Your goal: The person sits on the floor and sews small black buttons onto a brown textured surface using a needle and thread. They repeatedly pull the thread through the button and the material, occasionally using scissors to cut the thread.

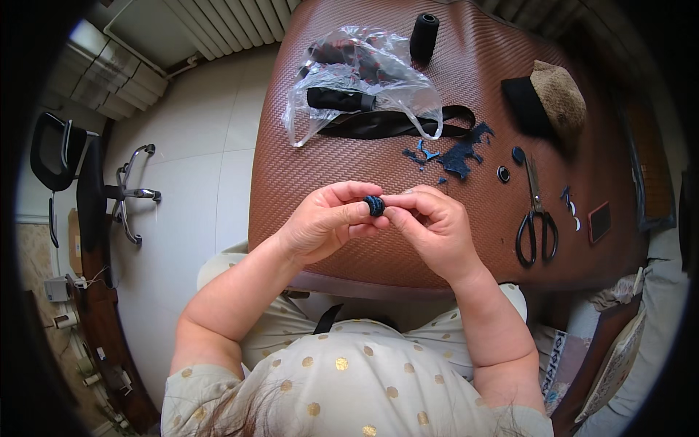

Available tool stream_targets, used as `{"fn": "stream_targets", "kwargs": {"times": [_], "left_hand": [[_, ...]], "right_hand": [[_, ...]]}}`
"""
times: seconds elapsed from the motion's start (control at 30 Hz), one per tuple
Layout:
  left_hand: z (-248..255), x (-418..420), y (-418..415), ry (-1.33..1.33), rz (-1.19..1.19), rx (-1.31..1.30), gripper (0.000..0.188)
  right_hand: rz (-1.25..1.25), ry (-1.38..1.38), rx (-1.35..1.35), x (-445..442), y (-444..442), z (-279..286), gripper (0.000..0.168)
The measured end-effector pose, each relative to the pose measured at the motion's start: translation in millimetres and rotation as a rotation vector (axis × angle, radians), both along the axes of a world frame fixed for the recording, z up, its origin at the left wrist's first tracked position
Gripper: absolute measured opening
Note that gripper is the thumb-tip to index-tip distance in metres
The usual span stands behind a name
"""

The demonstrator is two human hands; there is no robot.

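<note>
In front of the table's near edge, my left hand [327,218] grips a small round dark-blue and black piece [374,206], apparently wrapped in fabric, between thumb and fingers. At the right edge of that piece the thumb and forefinger of my right hand [431,226] pinch together. Whether a needle or thread is between them is too small to tell. Beyond the hands lie torn-looking dark-blue fabric scraps [458,158]. To the right are scissors [536,213] with black handles, their blades together, a round black piece with a pale ring [503,174] and a dark-blue disc [517,155].
A woven-pattern brown cover [306,191] spreads over the table. A clear plastic bag [366,71] with dark items, a black strap [393,124] and a black thread spool [425,38] lie at the back. Right are a brown-and-black hat [554,98] and a phone [599,222].
</note>
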State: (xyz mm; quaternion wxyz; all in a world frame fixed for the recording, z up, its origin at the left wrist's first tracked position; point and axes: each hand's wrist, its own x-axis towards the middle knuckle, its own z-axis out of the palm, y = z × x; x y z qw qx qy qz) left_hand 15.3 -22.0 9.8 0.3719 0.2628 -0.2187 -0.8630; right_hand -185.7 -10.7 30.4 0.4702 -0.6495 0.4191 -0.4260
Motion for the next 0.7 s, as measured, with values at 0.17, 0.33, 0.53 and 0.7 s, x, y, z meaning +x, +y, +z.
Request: {"fn": "stream_targets", "kwargs": {"times": [0.17,0.33,0.53,0.7], "left_hand": [[1.1,-1.9,-0.4,-0.036,0.023,0.008,0.026],[1.8,-1.7,1.4,-0.094,0.070,-0.038,0.025],[5.8,-3.6,3.7,-0.359,0.032,-0.184,0.025],[15.4,-0.1,4.5,-0.305,-0.049,-0.144,0.026]], "right_hand": [[-0.012,-0.127,0.089,3.1,-0.2,-1.1,0.013],[-0.006,-0.118,0.119,3.4,-0.1,-4.2,0.013],[-0.021,-0.038,0.267,3.7,1.6,-3.0,0.015],[0.070,-0.218,0.589,1.0,-1.6,-1.7,0.016]]}}
